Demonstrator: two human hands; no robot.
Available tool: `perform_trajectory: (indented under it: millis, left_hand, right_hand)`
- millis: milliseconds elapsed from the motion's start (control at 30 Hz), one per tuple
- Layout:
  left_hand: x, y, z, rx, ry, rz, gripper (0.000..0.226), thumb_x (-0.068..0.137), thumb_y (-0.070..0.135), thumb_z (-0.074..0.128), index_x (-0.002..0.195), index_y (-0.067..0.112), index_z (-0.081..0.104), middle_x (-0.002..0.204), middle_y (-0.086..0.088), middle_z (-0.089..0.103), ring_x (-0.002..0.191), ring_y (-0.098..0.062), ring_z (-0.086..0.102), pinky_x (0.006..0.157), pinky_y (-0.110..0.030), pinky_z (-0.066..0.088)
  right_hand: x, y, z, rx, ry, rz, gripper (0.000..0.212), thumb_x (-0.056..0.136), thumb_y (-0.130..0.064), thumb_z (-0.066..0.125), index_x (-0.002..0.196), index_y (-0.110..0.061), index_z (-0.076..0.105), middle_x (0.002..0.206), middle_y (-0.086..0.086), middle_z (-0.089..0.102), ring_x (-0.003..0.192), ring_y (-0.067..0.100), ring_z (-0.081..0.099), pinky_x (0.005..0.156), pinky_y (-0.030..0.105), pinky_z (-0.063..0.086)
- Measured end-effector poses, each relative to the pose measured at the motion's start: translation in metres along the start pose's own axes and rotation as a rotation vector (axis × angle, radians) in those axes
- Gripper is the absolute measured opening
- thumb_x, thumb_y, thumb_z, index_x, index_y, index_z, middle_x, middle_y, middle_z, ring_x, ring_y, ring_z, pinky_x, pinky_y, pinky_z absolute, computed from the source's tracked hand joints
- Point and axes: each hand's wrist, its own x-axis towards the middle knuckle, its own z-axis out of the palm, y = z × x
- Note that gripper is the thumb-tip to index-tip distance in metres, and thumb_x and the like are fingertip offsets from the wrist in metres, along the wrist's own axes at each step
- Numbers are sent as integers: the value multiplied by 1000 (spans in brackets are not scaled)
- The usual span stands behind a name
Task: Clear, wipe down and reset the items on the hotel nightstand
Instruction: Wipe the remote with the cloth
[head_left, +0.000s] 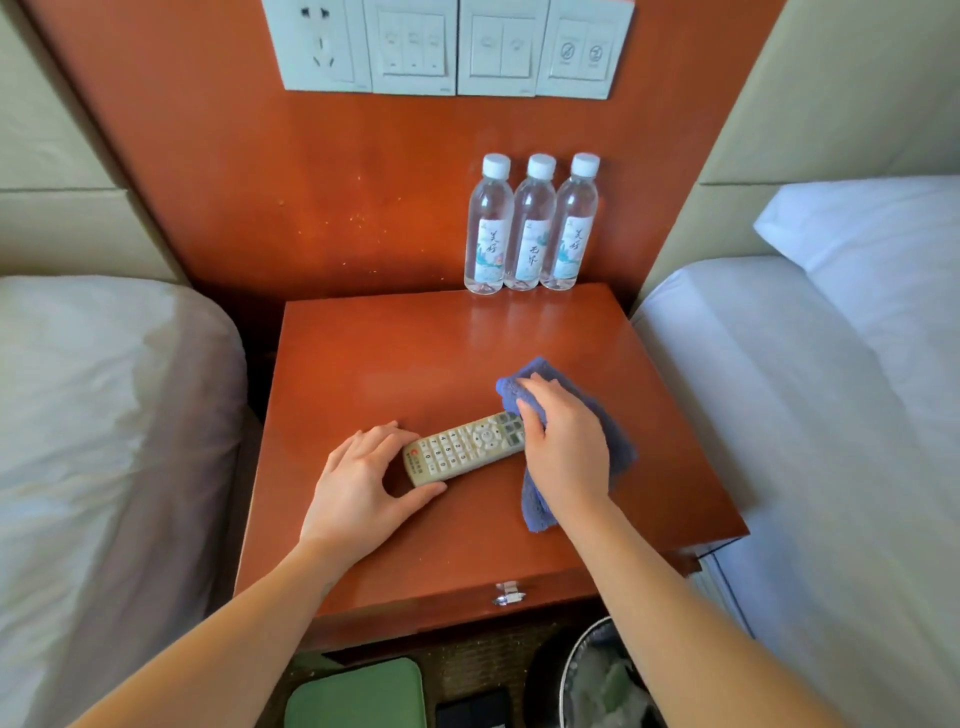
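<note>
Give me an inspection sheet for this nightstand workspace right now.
Surface: nightstand top, glossy red-brown wood.
Job's things: remote lying near the front; blue cloth over its right end; three water bottles upright, capped, in a row at rear right.
Clutter: pale specks on the back panel.
Grippers: left hand grips the remote's left end; right hand holds the cloth against the remote.
Cables: nothing seen.
Surroundings: beds on both sides, switch panel above, waste bin below.

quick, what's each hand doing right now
Left hand: grips one end of the remote.
Right hand: holds the blue cloth against the remote's other end.
</note>
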Motion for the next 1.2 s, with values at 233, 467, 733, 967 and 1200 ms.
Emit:
perform_trajectory:
  millis: [233,467,733,967,1200]
  left_hand:
    - [0,0,1,-1,33,16,62,75,67,64,122,26,62,129,9,59,130,-6,38,111,-24,17]
    - [1,0,2,-10,18,1,73,69,75,42,121,29,61,128,13,59,132,-2,37,113,-24,18]
    - [0,3,-3,14,-28,-34,63,77,63,68,130,29,57,139,10,53,137,-8,36,114,-23,13]
    - [0,4,-2,24,-32,-48,61,79,57,70,130,27,57,142,7,51,137,-11,34,114,-23,13]
    - [0,1,0,44,-55,-56,64,82,53,68,135,19,54,145,4,48,139,-16,35,116,-25,12]
  right_hand:
    - [-15,-32,28,-229,7,-93,21,78,3,57,88,-11,69,79,4,65,72,27,62,62,31,44]
    - [-44,-66,24,-135,-107,-87,25,82,-8,60,103,-17,70,86,-1,72,81,22,69,59,29,51]
    - [13,-35,-30,8,165,78,23,98,-12,50,113,-18,66,99,3,74,91,20,63,70,17,39]
    - [-15,-22,20,-201,-144,-13,31,86,8,55,111,-5,67,104,17,69,98,37,64,76,39,52]
    - [-36,-65,37,-112,-168,-143,30,87,-4,55,112,-14,68,98,7,73,94,31,66,65,35,51]
